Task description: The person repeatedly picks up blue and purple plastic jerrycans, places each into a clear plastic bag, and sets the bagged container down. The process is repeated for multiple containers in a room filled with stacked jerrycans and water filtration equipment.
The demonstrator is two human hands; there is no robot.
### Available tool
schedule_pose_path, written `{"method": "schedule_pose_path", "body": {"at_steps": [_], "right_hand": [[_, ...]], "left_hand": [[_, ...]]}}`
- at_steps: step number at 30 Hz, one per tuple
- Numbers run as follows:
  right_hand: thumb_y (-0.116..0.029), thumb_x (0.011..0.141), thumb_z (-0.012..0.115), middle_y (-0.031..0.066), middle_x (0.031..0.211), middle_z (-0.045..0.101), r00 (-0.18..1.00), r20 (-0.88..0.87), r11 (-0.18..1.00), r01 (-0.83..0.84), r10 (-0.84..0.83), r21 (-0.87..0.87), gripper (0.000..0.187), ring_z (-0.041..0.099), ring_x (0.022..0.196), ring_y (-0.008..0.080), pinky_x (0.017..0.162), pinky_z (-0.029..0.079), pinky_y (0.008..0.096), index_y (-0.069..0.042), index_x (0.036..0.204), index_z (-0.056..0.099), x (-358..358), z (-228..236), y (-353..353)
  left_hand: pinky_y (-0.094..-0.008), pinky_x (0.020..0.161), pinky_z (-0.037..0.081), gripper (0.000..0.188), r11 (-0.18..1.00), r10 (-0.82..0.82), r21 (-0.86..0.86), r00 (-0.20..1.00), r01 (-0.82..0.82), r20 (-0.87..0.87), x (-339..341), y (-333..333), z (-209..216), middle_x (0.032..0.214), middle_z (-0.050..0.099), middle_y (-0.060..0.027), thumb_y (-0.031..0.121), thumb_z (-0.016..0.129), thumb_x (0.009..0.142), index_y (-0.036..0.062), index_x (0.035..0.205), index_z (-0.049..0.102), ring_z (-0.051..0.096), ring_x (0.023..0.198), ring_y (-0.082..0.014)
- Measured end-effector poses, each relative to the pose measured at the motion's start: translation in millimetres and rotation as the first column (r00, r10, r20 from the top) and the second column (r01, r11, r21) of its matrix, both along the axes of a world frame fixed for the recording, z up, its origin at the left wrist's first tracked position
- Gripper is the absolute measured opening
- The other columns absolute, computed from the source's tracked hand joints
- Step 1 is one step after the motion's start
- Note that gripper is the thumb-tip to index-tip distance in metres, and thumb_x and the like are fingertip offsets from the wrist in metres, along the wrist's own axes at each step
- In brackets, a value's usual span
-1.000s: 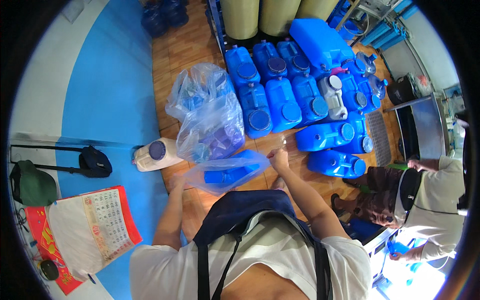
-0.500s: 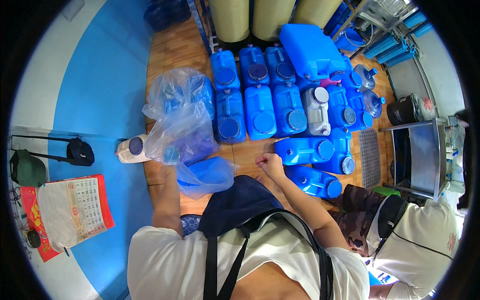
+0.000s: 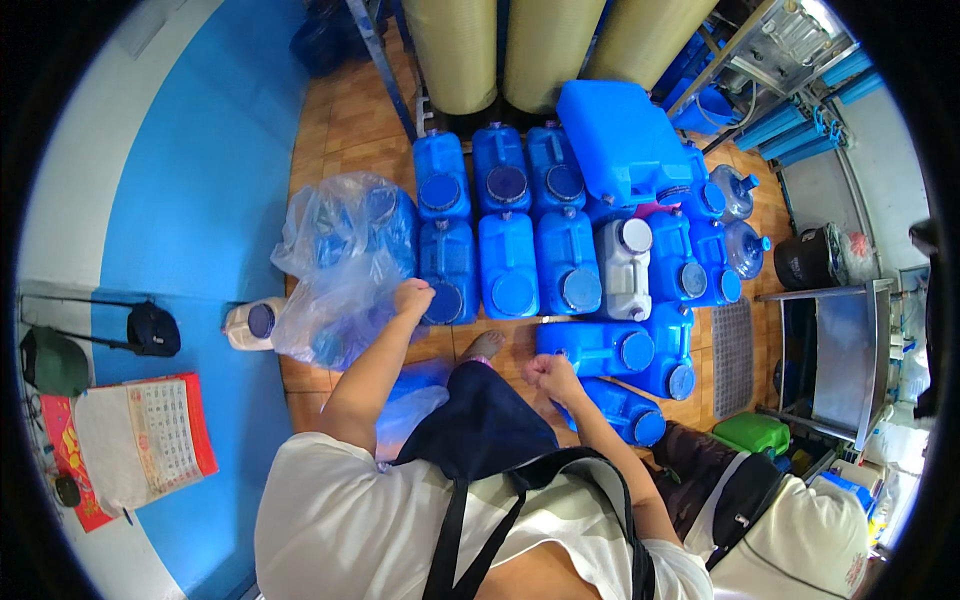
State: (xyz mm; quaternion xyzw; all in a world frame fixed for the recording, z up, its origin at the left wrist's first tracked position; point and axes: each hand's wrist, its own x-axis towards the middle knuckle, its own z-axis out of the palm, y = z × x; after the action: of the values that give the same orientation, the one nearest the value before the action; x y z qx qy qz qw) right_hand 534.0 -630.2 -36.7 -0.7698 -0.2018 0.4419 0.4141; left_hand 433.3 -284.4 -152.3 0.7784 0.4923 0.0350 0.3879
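Observation:
My left hand (image 3: pixel 413 298) reaches forward with curled fingers, beside the cap end of a blue water jug (image 3: pixel 447 262) in the front of the rows. Clear plastic bags (image 3: pixel 335 290) cover several blue jugs just left of it; whether the fingers grip any plastic is hidden. Closer to me, my right hand (image 3: pixel 553 376) is closed next to a blue jug lying on its side (image 3: pixel 590 347) and another one (image 3: pixel 612 408). Nothing in its fingers can be made out. Partly under my left forearm lies a plastic-wrapped blue jug (image 3: pixel 412 400).
A white jug (image 3: pixel 622 270) stands among the blue ones, and a large blue container (image 3: pixel 620 135) rests on top. Tall tan tanks (image 3: pixel 545 55) rise behind. My foot (image 3: pixel 486 344) is on the tiled floor. A co-worker (image 3: pixel 800 530) bends at the right, near a metal table (image 3: pixel 845 350).
My left hand has moved forward and right, from the bagged jugs to the front row. My right hand has come slightly nearer, and a foot has stepped forward. The co-worker has shifted.

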Motion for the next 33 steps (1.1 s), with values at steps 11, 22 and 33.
{"method": "schedule_pose_path", "body": {"at_steps": [11, 22, 33], "right_hand": [[-0.017, 0.080, 0.071, 0.0039, 0.073, 0.064, 0.900, -0.232, 0.926, 0.333, -0.368, -0.177, 0.016, 0.059, 0.063, 0.0105, 0.056, 0.047, 0.0254, -0.002, 0.082, 0.065, 68.8, -70.0, 21.0], [-0.014, 0.071, 0.069, 0.0192, 0.084, 0.067, 0.935, 0.350, 0.986, 0.110, -0.060, -0.123, 0.031, 0.065, 0.080, 0.0348, 0.072, 0.051, 0.0441, 0.000, 0.098, 0.062, 146.7, -125.4, 98.4], [-0.020, 0.068, 0.074, 0.0212, 0.121, 0.055, 0.826, 0.561, 0.982, -0.141, 0.047, 0.125, 0.055, 0.050, 0.115, 0.0366, 0.098, 0.041, 0.0410, -0.008, 0.120, 0.056, 338.4, -220.8, 322.9]], "left_hand": [[-0.0377, 0.073, 0.051, 0.020, 0.886, -0.298, -0.381, 0.954, 0.262, -0.037, 196.5, 33.6, -33.9, 0.087, 0.069, -0.0127, 0.021, 0.072, 0.066, 0.0075, 0.081, 0.070, 0.065, 0.084, -0.0266], [-0.0480, 0.089, 0.044, 0.022, 0.939, 0.288, 0.256, 0.935, -0.232, -0.210, 267.8, 129.0, -81.9, 0.110, 0.059, -0.0063, 0.015, 0.061, 0.071, 0.0191, 0.091, 0.068, 0.055, 0.106, -0.0295], [-0.0452, 0.104, 0.036, 0.058, 0.919, -0.326, 0.062, 0.840, 0.389, -0.433, 215.7, 160.9, -113.4, 0.149, 0.031, -0.0094, 0.005, 0.052, 0.079, 0.0206, 0.134, 0.045, 0.033, 0.134, -0.0292]]}}
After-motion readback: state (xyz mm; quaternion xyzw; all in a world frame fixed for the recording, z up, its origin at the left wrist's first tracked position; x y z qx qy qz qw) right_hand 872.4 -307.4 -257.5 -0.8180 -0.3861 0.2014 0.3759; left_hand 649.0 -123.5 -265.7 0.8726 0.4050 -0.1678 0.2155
